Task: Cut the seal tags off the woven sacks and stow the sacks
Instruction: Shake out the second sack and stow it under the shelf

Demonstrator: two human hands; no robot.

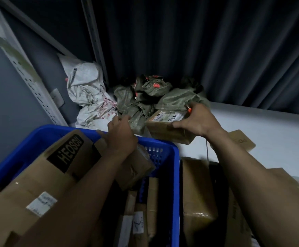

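Sacks, green woven ones, sit heaped at the back edge of the white surface. Right hand is clamped on a labelled cardboard box just beside them. Left hand, over the blue crate, has fingers curled near a sack; can't tell if it's gripping.

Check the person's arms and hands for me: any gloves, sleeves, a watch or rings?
The left hand and right hand are bare: no gloves. The left forearm and right forearm are uncovered too; no sleeve comes into view. No watch, bracelet or ring shows, though the picture is dim and blurred.
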